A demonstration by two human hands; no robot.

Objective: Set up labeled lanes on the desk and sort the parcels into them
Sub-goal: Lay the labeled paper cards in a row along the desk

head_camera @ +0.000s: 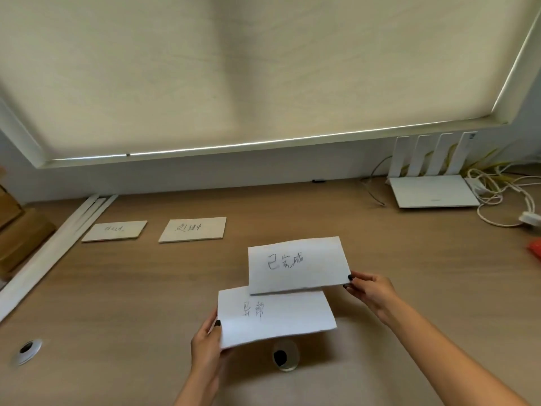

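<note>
Two handwritten paper labels lie flat on the wooden desk (409,273) toward the back left: a left label (114,230) and a second label (193,229) beside it. My left hand (206,344) pinches the left edge of a white label (275,316), held above the desk. My right hand (370,291) pinches the lower right corner of another white label (297,264), which is raised higher and overlaps the top edge of the first. Both carry handwritten characters.
White strips (55,244) lie diagonally at the left, beside brown cardboard parcels (20,238). A white router (433,191) with cables (497,197) sits at the back right. Two cable holes (27,348) (285,357) are in the desk near me. A red object (535,250) shows at the right edge.
</note>
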